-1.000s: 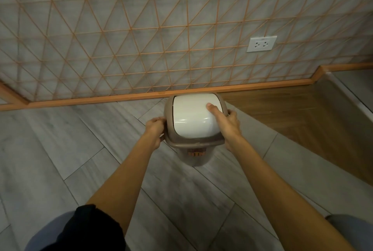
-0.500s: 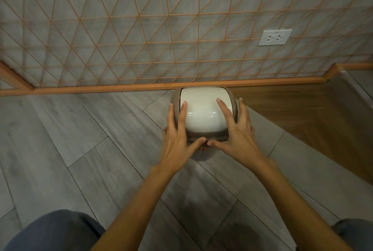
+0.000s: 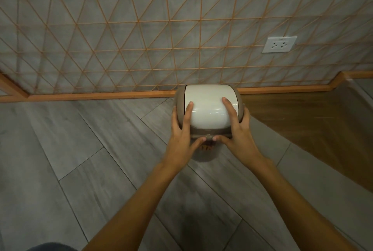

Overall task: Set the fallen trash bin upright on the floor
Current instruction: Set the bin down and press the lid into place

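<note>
A small taupe trash bin [image 3: 207, 107] with a white swing lid stands upright on the grey plank floor, close to the wall. I see it from above, so its body is mostly hidden under the lid. My left hand [image 3: 182, 129] lies on the bin's left side, fingers spread over the lid's edge and rim. My right hand [image 3: 235, 127] mirrors it on the right side. Both thumbs meet at the front rim.
A wall with an orange triangular lattice [image 3: 141, 38] and an orange baseboard [image 3: 101, 95] runs just behind the bin. A white wall socket [image 3: 279, 44] sits at the right. Brown wooden flooring [image 3: 312, 125] begins right of the bin.
One second ago both hands gripped the bin's rim from the sides. They have since flattened onto the lid with fingers spread. The bin stays upright in the same spot.
</note>
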{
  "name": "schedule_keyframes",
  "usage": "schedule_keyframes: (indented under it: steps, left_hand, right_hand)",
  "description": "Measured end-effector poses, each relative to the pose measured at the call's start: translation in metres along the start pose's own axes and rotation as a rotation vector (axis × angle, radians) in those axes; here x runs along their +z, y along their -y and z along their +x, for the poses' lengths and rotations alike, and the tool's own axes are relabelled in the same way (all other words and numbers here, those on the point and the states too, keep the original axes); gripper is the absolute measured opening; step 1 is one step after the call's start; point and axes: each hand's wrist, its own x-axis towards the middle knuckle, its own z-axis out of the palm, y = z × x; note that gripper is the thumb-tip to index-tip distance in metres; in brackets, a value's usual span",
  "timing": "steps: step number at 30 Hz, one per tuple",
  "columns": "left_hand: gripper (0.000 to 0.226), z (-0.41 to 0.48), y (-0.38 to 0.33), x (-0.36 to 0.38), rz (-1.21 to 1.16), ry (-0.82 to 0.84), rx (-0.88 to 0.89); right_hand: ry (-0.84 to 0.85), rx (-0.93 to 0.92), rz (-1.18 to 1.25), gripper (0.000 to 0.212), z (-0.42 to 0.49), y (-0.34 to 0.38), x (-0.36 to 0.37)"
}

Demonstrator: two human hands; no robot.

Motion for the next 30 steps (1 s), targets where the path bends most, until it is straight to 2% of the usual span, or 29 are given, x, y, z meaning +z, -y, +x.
schedule_keyframes:
  steps: [5, 9, 14, 19, 25, 30]
  left_hand:
    - [0.103, 0.013, -0.004, 0.002, 0.007, -0.018, 0.019]
    - [0.109, 0.044, 0.029, 0.022, 0.080, -0.071, 0.053]
    - [0.112, 0.062, 0.026, 0.018, 0.118, -0.014, 0.072]
    - [0.115, 0.096, 0.034, 0.030, 0.105, -0.024, 0.068]
    - [0.098, 0.129, 0.042, 0.044, 0.098, -0.086, 0.100]
    - [0.094, 0.146, 0.046, 0.053, 0.139, -0.110, 0.105]
  right_hand:
    - [0.040, -0.003, 0.004, 0.111, 0.017, -0.005, -0.010]
    - [0.013, -0.049, 0.012, 0.113, 0.059, -0.032, -0.001]
    - [-0.020, -0.018, 0.003, 0.110, 0.073, -0.032, -0.010]
    - [-0.029, -0.034, 0.022, 0.106, 0.103, -0.040, -0.013]
    - [-0.019, -0.022, 0.057, 0.105, 0.131, -0.055, -0.016]
    - [-0.008, -0.005, 0.062, 0.105, 0.149, -0.061, -0.019]
